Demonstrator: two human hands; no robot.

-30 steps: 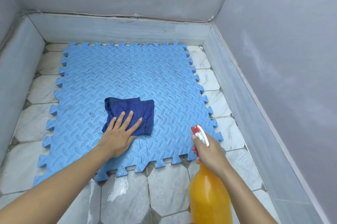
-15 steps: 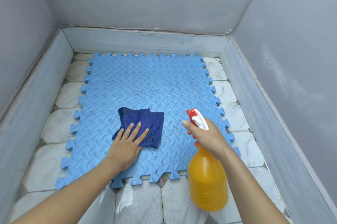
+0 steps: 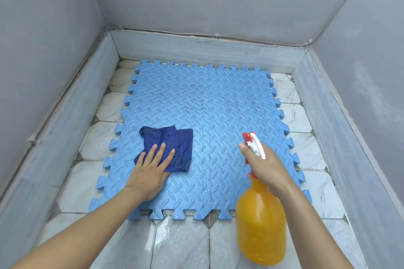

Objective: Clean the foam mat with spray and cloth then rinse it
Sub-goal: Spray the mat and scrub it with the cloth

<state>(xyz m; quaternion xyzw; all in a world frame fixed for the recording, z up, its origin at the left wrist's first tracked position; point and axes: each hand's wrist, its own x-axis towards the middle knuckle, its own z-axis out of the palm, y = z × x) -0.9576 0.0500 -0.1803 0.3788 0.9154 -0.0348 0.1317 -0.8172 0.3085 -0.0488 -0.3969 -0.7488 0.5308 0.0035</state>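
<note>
Pale tiled floor (image 3: pixel 185 244) walled in grey. Near right, the right hand (image 3: pixel 265 167) grips one orange spray bottle (image 3: pixel 261 225) by its neck. The left hand (image 3: pixel 150 167) lies flat, fingers spread, on one navy cloth (image 3: pixel 175 144) atop one blue foam mat (image 3: pixel 218 115).

Right hand (image 3: pixel 265 167) has carried bottle (image 3: pixel 261 222) up and forward, nozzle (image 3: pixel 253 143) now over mat (image 3: pixel 218 104). Head view lifted; more wall visible.

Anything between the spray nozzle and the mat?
Nothing visible. The right hand holds the spray bottle above the mat, nozzle facing bare foam; the cloth lies off to the left under the left hand.
</note>
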